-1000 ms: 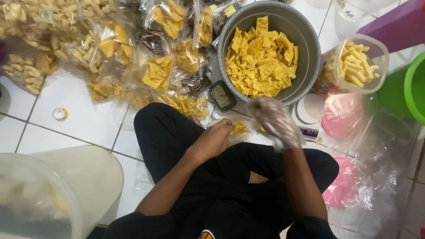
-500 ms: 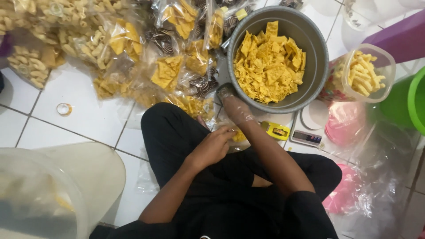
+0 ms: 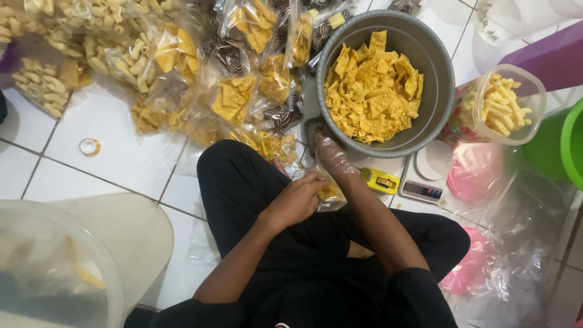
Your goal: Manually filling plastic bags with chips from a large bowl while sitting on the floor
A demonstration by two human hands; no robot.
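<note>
I sit on a white tiled floor in black clothes. My left hand (image 3: 297, 197) grips a small clear plastic bag of yellow chips (image 3: 328, 192) in front of my knee. My right hand (image 3: 328, 152), covered by a clear plastic glove, reaches forward and down beside the near rim of a big grey metal pot (image 3: 437, 115) full of yellow square chips (image 3: 371, 91). Its fingers rest by a small dark object at the pot's foot; what they hold is unclear.
Many sealed bags of yellow chips and pale snacks (image 3: 182, 67) lie at the upper left. A clear tub of stick snacks (image 3: 503, 104), a yellow device (image 3: 379, 180), a small scale (image 3: 421, 191), pink lids (image 3: 472, 176), a green bucket (image 3: 562, 149) and loose plastic bags (image 3: 522, 243) sit right. A large clear container (image 3: 54, 267) stands lower left.
My gloved right hand came down from in front of the pot to its near rim by the bag. The left hand keeps holding the bag; the camera shifted slightly.
</note>
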